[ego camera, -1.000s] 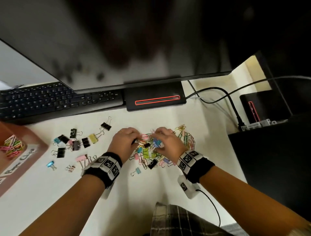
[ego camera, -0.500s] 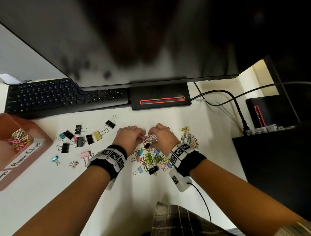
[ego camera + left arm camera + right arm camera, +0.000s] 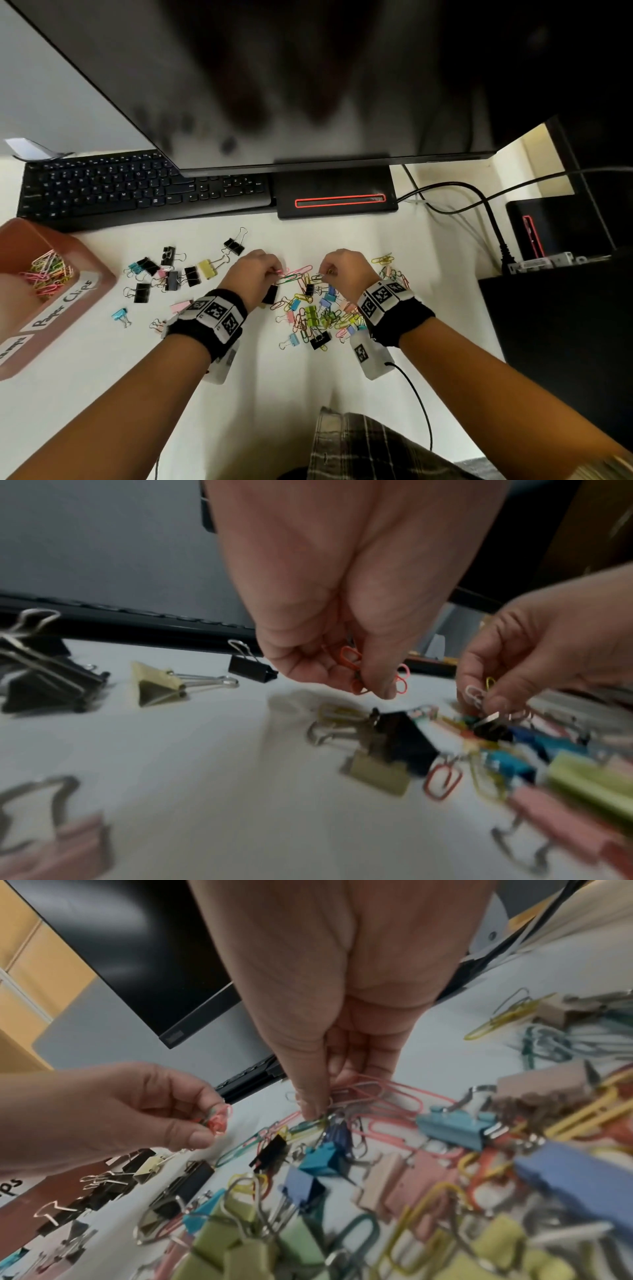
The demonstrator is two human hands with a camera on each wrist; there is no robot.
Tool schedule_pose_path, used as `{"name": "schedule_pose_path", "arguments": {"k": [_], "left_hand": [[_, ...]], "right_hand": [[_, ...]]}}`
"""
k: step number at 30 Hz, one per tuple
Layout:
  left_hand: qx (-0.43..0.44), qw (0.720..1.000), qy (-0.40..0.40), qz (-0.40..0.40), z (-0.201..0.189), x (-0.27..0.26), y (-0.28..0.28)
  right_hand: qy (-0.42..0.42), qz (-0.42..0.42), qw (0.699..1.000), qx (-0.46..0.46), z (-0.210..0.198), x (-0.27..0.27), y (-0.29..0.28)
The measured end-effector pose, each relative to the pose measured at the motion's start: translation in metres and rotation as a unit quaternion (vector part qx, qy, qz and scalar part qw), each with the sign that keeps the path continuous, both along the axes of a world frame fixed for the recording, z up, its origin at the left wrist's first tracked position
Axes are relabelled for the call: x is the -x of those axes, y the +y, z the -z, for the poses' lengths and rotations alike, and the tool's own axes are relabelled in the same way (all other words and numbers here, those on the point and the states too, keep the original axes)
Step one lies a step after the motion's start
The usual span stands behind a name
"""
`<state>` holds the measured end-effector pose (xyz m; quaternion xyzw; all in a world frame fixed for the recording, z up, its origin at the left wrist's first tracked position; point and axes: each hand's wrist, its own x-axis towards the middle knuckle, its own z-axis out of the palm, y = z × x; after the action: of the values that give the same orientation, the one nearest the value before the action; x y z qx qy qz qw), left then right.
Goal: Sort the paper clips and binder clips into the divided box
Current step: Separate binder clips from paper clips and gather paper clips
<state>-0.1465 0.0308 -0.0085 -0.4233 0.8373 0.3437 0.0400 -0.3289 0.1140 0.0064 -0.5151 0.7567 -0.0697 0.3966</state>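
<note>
Many paper clips (image 3: 48, 274) already sit in the divided box (image 3: 99, 274), far left on the worktop (image 3: 267, 377). Left hand (image 3: 251, 274) pinches red clips; right hand (image 3: 346, 270) pinches clips over the mixed pile (image 3: 318, 308). Next, probably carry them to the box.

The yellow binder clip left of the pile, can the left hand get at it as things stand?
Probably yes. The yellow binder clip lies in the open on the desk beside the left hand, nothing on top of it. But the fingers already pinch red and pink paper clips, so they would need emptying first.
</note>
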Motion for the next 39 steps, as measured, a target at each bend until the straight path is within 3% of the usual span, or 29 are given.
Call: {"name": "schedule_pose_path", "arguments": {"k": [5, 10, 17, 20, 22, 25, 31, 35, 39], "left_hand": [[0.003, 0.989, 0.112, -0.102, -0.031, -0.023, -0.001], [-0.024, 0.961, 0.156, -0.226, -0.063, -0.091, -0.014], [0.077, 0.942, 0.071, -0.318, -0.105, -0.225, -0.061], [0.062, 0.931, 0.043, -0.357, -0.106, -0.256, -0.077], [0.041, 0.941, 0.014, -0.334, -0.099, -0.268, -0.085], [0.093, 0.957, -0.057, -0.270, -0.097, -0.274, -0.083], [0.084, 0.962, 0.076, -0.250, -0.099, -0.248, -0.050], [0.002, 0.972, 0.142, -0.187, -0.083, -0.182, -0.022], [-0.035, 0.982, 0.137, -0.123, -0.058, -0.111, 0.000]], "right_hand": [[-0.027, 0.043, 0.997, 0.059, -0.020, -0.006, 0.003], [-0.048, 0.019, 0.990, 0.133, -0.047, -0.046, -0.020], [-0.103, -0.090, 0.962, 0.238, -0.087, -0.195, -0.109], [-0.130, -0.106, 0.953, 0.252, -0.095, -0.264, -0.143], [-0.140, -0.100, 0.956, 0.239, -0.092, -0.300, -0.159], [-0.152, -0.091, 0.966, 0.189, -0.085, -0.324, -0.166], [-0.143, -0.066, 0.964, 0.213, -0.068, -0.269, -0.114], [-0.056, -0.019, 0.977, 0.205, -0.044, -0.181, -0.053], [0.026, 0.074, 0.984, 0.158, -0.024, -0.094, -0.004]]}}
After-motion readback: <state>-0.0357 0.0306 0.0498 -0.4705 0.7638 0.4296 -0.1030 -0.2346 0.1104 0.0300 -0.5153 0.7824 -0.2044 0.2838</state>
